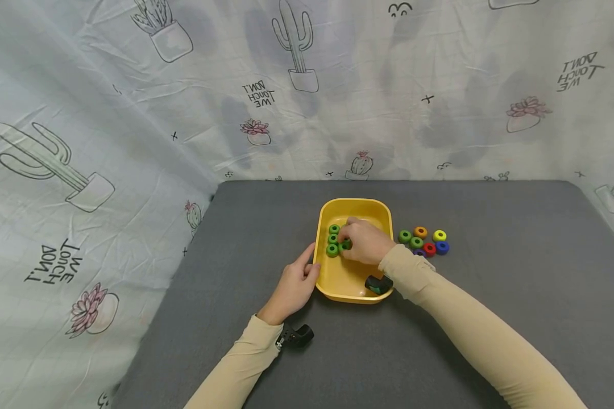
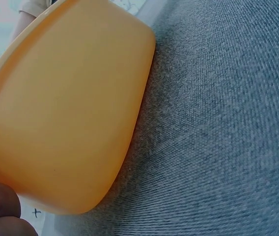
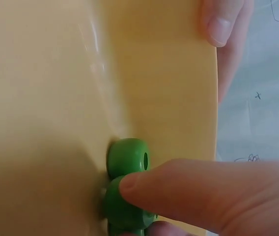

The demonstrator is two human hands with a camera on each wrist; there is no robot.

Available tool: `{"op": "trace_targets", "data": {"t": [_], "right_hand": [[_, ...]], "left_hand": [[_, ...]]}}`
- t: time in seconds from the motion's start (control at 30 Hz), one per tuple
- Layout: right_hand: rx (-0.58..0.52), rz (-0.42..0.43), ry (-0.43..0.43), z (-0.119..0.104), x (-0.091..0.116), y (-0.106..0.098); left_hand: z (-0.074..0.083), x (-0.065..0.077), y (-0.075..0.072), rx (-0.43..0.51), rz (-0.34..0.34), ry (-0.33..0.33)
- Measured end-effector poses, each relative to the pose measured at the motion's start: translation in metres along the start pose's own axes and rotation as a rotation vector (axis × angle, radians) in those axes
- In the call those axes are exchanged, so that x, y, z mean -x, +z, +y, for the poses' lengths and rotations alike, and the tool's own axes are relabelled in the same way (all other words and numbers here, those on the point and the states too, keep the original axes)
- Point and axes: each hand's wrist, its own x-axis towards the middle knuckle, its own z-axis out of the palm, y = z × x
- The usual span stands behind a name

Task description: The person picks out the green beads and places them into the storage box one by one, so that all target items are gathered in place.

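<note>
1. Fingers (image 1: 343, 233) of the right hand (image 1: 365, 241) are pinched round a green bead (image 3: 124, 209), inside the tray (image 1: 343, 286).
2. Other green beads (image 3: 125, 156) are lined beside it.
3. Tray's left rim is gripped by the left hand (image 1: 294, 284).
4. Mixed beads (image 1: 425, 249) are clustered right of it.

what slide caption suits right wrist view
Right hand pinching a green bead in the yellow tray, left hand at its edge.

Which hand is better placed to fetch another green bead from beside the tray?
Likely the right hand: it's nearer the loose green beads, though pinching a green bead; the left hand, across the yellow tray, grips its side.
</note>
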Motion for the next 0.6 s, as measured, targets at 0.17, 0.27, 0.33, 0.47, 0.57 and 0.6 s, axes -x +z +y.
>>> {"op": "trace_targets", "data": {"t": [0.17,0.27,0.33,0.47,0.57,0.6], "right_hand": [[-0.016,-0.013,0.003,0.0018,-0.0007,0.0029],[-0.023,-0.012,0.009,0.0032,-0.0013,0.0032],[-0.025,-0.013,0.008,0.0037,-0.0014,0.0029],[-0.036,-0.022,0.01,0.0028,-0.0016,0.0015],[-0.048,-0.017,0.019,0.0018,-0.0012,-0.0003],[-0.054,-0.009,0.024,0.0016,-0.001,-0.0012]], "left_hand": [[-0.0003,-0.0006,-0.0001,-0.003,0.0,0.006],[-0.0006,-0.0012,-0.0001,-0.003,0.001,0.009],[-0.0008,-0.0013,-0.0002,-0.005,0.002,0.01],[-0.001,-0.0013,-0.0003,-0.013,0.004,0.011],[-0.0012,-0.0016,-0.0002,-0.016,0.006,0.007],[-0.0014,-0.0018,-0.0001,-0.017,0.007,0.006]]}}
